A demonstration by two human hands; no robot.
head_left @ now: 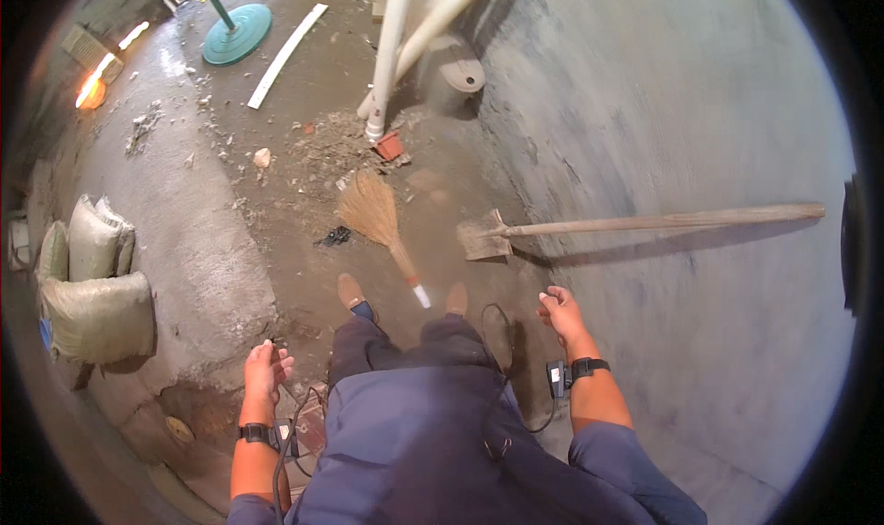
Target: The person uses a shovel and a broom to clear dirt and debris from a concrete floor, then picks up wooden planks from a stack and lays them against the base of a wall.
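Clearly apart, the shovel leans beyond the right grip.

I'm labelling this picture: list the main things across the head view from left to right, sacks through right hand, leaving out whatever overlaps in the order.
Sacks → left hand → broom → shovel blade → right hand.
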